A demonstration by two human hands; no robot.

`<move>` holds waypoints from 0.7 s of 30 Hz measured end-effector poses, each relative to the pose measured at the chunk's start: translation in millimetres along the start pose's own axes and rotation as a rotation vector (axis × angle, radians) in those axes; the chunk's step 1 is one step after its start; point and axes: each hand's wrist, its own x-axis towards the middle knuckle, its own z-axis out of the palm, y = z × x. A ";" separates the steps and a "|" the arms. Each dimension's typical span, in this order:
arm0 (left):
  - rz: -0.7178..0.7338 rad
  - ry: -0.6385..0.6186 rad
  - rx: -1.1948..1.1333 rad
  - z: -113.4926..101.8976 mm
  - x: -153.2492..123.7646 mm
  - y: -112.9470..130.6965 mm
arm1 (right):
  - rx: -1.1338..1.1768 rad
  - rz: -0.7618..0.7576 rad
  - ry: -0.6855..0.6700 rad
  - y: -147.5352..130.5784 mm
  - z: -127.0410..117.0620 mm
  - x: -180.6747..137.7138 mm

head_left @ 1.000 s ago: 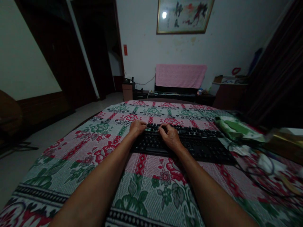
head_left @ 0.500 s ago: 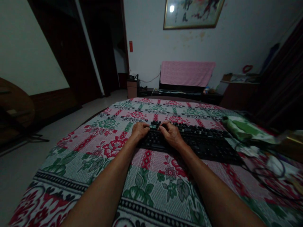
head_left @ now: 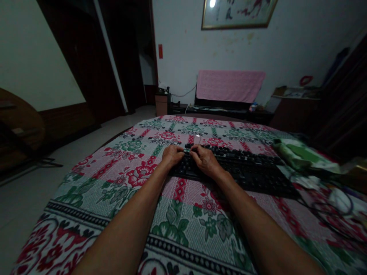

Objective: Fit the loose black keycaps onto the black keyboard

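A black keyboard (head_left: 243, 173) lies across a floral red, green and white cloth (head_left: 177, 225). Both my hands rest on its left end. My left hand (head_left: 171, 155) is curled at the far-left corner, fingers bent over the keys there. My right hand (head_left: 205, 161) sits just beside it, fingers bent and pinched together over the top rows. Between the fingertips of the two hands shows a small pale piece (head_left: 187, 150), too dim and small to name.
A green and white packet (head_left: 298, 156) lies right of the keyboard, with tangled cables (head_left: 329, 214) and a pale object near the right edge. Beyond the cloth stand a pink-draped cabinet (head_left: 229, 86), a dark doorway on the left and bare floor (head_left: 34, 191).
The view has shifted, so the keyboard and hands sit slightly lower and further right. Both hands have drawn closer together at the keyboard's left end, fingers more tightly curled.
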 end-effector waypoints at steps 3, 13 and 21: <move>0.027 -0.011 0.028 0.0 -0.6 0.5 | -0.026 -0.004 -0.021 -1.5 3.1 2.8; 0.067 -0.040 0.110 1.1 -1.3 -0.3 | 0.082 0.020 0.077 9.5 8.0 4.3; 0.164 -0.100 0.139 -1.6 -2.0 -1.2 | 0.102 0.017 0.171 2.3 -2.5 10.2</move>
